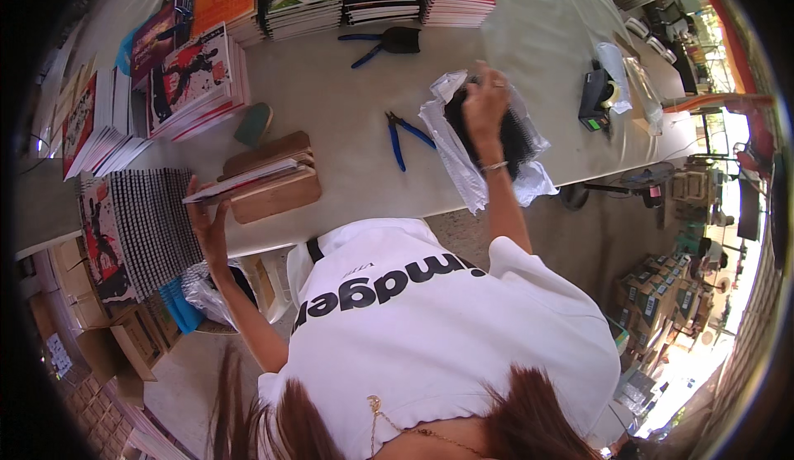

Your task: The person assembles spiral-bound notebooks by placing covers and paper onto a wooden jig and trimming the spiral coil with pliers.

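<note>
Right hand (485, 106), fingers closed, pinches black spiral coils (513, 139) inside the clear bag (453, 150), right of centre. Left hand (207, 216) rests flat against a notebook (240, 181) on the wooden jig (277, 187), centre-left. Risk: coils snagging plastic, dragging the bag off the table edge (364, 203).

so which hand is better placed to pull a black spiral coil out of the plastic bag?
Right. The right hand is already inside the clear plastic bag, on the black spiral coils. The left hand is far off, pressed on a notebook on the wooden block.
</note>
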### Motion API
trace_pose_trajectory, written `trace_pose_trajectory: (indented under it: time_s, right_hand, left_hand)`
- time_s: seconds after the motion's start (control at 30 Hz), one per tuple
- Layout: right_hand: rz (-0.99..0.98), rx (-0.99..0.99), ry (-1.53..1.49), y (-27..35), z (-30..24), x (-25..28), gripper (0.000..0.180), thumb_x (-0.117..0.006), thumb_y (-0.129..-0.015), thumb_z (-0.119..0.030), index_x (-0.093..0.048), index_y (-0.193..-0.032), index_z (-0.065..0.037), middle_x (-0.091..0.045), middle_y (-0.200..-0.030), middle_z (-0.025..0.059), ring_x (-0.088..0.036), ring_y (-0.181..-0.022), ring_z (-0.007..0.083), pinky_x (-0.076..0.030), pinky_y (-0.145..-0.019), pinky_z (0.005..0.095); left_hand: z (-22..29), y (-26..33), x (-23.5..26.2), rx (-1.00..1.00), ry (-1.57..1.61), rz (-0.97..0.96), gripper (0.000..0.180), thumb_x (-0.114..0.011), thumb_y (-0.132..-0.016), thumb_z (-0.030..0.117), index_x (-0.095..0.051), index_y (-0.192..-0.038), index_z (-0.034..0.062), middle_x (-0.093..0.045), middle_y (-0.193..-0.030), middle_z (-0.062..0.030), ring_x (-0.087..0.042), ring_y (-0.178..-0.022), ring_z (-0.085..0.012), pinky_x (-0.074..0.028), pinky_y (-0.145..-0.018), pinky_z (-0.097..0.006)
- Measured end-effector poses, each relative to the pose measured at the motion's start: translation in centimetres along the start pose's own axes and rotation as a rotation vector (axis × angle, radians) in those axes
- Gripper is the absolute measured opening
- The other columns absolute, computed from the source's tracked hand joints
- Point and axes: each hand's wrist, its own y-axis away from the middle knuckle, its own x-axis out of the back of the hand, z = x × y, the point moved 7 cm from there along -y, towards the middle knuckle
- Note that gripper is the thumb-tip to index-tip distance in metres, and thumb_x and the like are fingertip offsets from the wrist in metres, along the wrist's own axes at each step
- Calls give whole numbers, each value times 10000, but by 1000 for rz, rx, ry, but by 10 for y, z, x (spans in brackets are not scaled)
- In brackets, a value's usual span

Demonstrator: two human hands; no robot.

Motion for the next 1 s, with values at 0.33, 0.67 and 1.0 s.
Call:
trace_pose_trajectory:
  time_s: [0.33, 0.67, 1.0]
  right_hand:
    - [-232, -345, -43, 12, 160, -18, 228, -720, -805, -205, -730, -961, -40, -717, -896, 164, -685, -852, 313, -515, -812, 374]
    - [-60, -117, -46, -21, 130, 19, 181, -698, -836, -160, -726, -958, -31, -713, -904, 155, -687, -844, 207, -504, -724, 326]
    - [-503, 157, -767, 15, -138, 30, 223, -619, -883, -2, -690, -1090, -40, -617, -870, 75, -555, -686, 151, -482, -705, 262]
  left_hand:
    - [27, -1, -17, 45, 27, 189, 653, -529, -933, 508, -429, -1400, 62, -501, -1280, -133, -450, -1213, -244, -301, -1066, -392]
    - [71, 29, -36, -234, -138, 596, 615, -536, -946, 423, -401, -1401, 33, -421, -1351, -170, -370, -1284, -300, -260, -1093, -447]
    - [123, 32, -140, -425, -697, 225, 540, -729, -799, 470, -583, -1234, 186, -450, -1298, -71, -342, -1346, -286, -101, -1123, -609]
